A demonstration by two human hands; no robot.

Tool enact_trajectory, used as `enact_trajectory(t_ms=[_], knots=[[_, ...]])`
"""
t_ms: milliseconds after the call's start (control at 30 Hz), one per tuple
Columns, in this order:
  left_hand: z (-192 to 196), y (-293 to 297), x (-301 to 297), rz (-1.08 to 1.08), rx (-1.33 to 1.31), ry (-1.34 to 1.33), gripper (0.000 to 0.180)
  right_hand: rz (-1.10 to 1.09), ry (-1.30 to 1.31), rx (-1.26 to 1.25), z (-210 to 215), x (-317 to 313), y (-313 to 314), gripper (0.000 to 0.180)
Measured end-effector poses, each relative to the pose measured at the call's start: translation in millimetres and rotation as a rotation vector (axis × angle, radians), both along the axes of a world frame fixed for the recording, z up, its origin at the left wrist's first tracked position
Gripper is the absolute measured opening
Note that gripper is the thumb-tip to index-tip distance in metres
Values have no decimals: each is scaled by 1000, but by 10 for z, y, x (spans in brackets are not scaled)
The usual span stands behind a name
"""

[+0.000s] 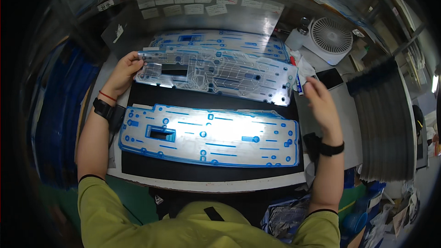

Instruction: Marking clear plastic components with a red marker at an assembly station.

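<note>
My left hand pinches the upper left corner of a clear membrane sheet with fine printed traces and a rectangular cutout. The sheet is raised at a slant over the black mat. To the right of the sheet's far end, my right hand is apart from it, fingers loosely spread and holding nothing visible. Nearer to me lies a stack of similar sheets with blue outlines and a matching cutout, bright with glare. Behind the held sheet, another blue-marked stack is partly hidden.
A white fan stands at the back right beside a bottle. A phone and a blue-and-white tube lie near my right hand. Tall sheet stacks flank the table, blue at left and grey at right.
</note>
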State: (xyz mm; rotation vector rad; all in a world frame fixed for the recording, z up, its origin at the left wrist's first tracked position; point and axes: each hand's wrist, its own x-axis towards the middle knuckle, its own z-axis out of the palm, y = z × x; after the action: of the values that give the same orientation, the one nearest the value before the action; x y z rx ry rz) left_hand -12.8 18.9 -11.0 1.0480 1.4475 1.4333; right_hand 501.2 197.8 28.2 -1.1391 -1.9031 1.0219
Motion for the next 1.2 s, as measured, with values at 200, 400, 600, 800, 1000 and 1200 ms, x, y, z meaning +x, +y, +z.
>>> enact_trajectory(t_ms=[200,400,600,800,1000,1200], knots=[[35,-22,92,11,1,-85,18,187,114,-308,-74,-59,94,22],[64,-39,117,-3,-33,-70,20,178,188,-210,-51,-74,56,18],[26,-49,-32,-27,11,-47,19,211,207,-187,-14,-69,21,19],[82,-107,-15,-58,136,-232,19,107,393,-253,81,-85,-41,21],[98,-82,85,-51,49,-15,19,171,329,-118,-28,-30,44,35],[127,-57,113,-50,-84,29,21,151,301,-124,37,-75,-9,49]])
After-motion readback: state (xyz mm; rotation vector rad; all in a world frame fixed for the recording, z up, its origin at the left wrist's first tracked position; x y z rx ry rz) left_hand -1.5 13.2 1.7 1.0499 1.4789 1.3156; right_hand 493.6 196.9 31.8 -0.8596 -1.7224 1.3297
